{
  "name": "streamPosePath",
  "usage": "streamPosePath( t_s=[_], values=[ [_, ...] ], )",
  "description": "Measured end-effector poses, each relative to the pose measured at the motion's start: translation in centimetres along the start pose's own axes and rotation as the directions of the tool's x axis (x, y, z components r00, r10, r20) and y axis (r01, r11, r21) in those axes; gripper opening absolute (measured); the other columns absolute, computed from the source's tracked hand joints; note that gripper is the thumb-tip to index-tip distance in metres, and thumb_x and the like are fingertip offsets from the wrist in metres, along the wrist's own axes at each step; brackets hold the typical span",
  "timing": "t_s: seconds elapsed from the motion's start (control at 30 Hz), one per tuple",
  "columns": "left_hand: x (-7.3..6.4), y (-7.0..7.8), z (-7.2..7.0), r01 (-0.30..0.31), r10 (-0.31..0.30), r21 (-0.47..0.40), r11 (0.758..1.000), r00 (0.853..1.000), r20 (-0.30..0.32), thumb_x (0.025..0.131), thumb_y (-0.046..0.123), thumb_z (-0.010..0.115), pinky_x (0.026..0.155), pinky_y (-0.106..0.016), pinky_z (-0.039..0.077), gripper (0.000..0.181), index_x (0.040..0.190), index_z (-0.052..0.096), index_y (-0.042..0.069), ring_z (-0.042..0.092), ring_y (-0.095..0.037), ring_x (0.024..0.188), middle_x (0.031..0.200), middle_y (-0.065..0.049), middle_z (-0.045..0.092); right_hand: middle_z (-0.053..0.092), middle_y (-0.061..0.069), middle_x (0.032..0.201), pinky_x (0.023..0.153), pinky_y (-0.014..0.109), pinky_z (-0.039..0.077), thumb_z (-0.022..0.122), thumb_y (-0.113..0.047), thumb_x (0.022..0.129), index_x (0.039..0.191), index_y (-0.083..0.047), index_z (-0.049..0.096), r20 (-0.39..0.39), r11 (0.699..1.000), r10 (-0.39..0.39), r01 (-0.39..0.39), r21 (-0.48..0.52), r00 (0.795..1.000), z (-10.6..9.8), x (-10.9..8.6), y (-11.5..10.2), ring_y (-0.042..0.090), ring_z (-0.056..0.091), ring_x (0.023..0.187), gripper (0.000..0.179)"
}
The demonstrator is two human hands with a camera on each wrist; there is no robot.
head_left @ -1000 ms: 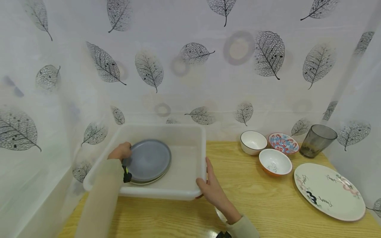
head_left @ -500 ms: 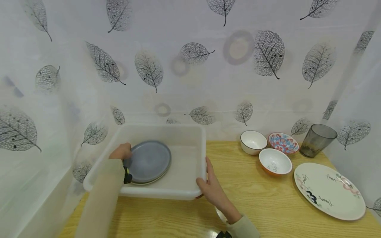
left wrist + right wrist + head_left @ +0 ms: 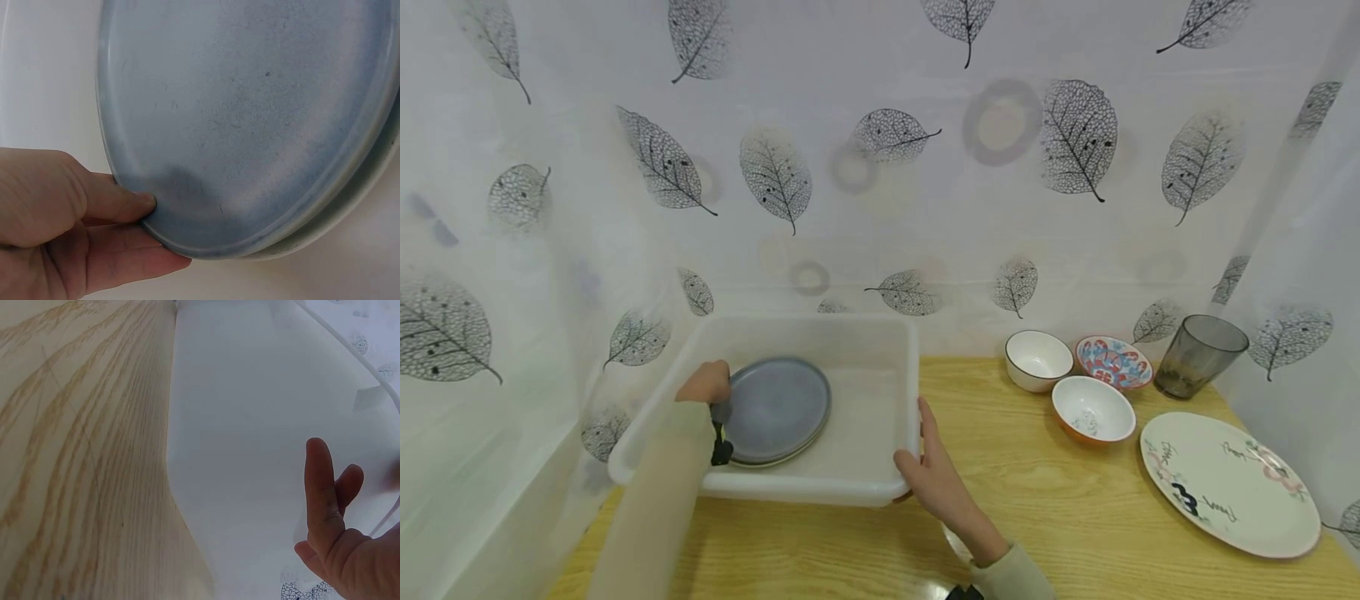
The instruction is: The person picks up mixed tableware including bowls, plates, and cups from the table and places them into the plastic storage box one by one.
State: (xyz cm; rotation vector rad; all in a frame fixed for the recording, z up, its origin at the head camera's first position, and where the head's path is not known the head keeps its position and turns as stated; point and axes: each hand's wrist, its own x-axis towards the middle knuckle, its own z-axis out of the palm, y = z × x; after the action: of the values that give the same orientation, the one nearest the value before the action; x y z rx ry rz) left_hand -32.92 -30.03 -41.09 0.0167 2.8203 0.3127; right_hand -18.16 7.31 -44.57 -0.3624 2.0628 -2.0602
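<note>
A white plastic tub (image 3: 872, 400) sits on the left of the table with a blue-grey plate (image 3: 781, 408) in it. My left hand (image 3: 706, 383) reaches inside and pinches the plate's edge, thumb on top and fingers underneath, as the left wrist view shows. Beneath it lies a second plate (image 3: 365, 184) with a pale green rim, mostly covered. At the tub's near right corner, my right hand (image 3: 936, 482) grips the rim, its thumb at the corner and fingers along the outer wall (image 3: 237, 412).
On the right stand a white bowl with a dark rim (image 3: 1037, 358), an orange-based bowl (image 3: 1093, 408), a red-and-blue patterned bowl (image 3: 1114, 362) and a smoky grey cup (image 3: 1201, 354). An oval flowered plate (image 3: 1228, 483) lies nearer. A leaf-print curtain (image 3: 880, 208) hangs behind.
The far edge of the blue-grey plate has come down slightly in the head view. Both hands stay almost where they were.
</note>
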Motion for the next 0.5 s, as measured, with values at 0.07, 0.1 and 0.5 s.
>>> streamPosePath(
  t_s=[0.07,0.1,0.5],
  values=[
    [-0.08,0.08,-0.04,-0.006,0.006,0.008,1.000,1.000,-0.010,0.092,-0.003,0.049,0.069,-0.041,0.048,0.013,0.097,0.058,-0.012,0.054,-0.030,0.077,0.090,-0.023,0.061,0.024,0.025,0.148,0.058,0.060,0.056,0.047,-0.008,0.097,0.159,-0.027,-0.008,-0.002,1.000,0.001,-0.001,-0.003,1.000,-0.01,-0.01,0.00,0.041,0.065,0.094,0.085],
    [-0.13,0.12,-0.06,-0.010,0.010,0.011,1.000,1.000,-0.015,0.092,-0.004,0.049,0.069,-0.041,0.048,0.013,0.097,0.058,-0.012,0.054,-0.030,0.077,0.089,-0.023,0.061,0.024,0.025,0.148,0.059,0.061,0.056,0.047,-0.008,0.097,0.159,-0.027,-0.008,-0.002,1.000,0.003,-0.003,-0.004,1.000,-0.01,-0.03,0.00,0.041,0.066,0.094,0.085],
    [-0.20,-0.03,0.04,-0.005,0.006,0.002,1.000,0.999,-0.040,0.090,-0.005,0.048,0.072,-0.045,0.048,0.011,0.093,0.056,-0.010,0.052,-0.031,0.077,0.089,-0.024,0.060,0.023,0.024,0.149,0.059,0.060,0.056,0.047,-0.009,0.097,0.159,-0.027,-0.009,0.000,1.000,0.002,-0.002,-0.001,1.000,-0.07,-0.06,0.08,0.039,0.066,0.094,0.085]
  ],
)
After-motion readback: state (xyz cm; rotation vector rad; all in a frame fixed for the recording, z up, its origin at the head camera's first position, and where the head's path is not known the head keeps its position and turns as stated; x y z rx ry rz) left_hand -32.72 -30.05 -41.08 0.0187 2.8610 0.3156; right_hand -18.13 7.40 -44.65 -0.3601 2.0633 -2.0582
